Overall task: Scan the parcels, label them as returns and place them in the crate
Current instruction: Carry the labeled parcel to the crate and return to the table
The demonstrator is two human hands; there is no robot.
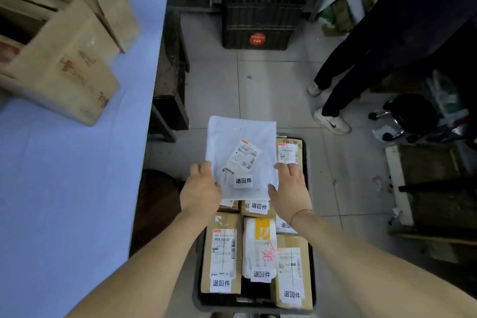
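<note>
I hold a flat white mailer bag over the far end of a dark crate on the floor. The bag carries a shipping label and a white return sticker. My left hand grips its near left edge, and my right hand holds its near right edge, thumb on top. Inside the crate lie several labelled parcels: a brown box, a white and yellow bag, another brown box and a box at the far right.
A table with a pale blue cover stands on the left and bears open cardboard boxes. A black crate sits ahead on the tiled floor. A person in dark trousers stands at the right, near a black stool.
</note>
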